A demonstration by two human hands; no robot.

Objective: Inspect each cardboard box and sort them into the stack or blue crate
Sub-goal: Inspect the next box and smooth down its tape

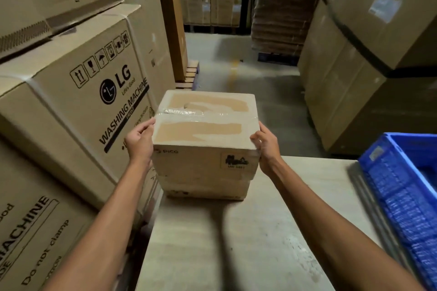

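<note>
Left of the left hand [139, 140], large washing machine cartons [82, 101] are seen; they are judged not to belong to the sorting. The left hand is closed on the left side of the cardboard box [205, 134], with fingers curled over the top edge. The box is held between both hands, directly upon a second box [205, 188] that stands on the table [236, 243]. A stack of two is therefore judged to be formed, though it cannot be told if the weight is released. The taped face is turned up, the printed side is turned toward the person, and the slightly longer axis is laid from hand to hand, along the tape. The right hand [267, 146] is closed on the right upper edge likewise. Right of it the blue crate [402, 184] is placed; its content cannot be told.
</note>
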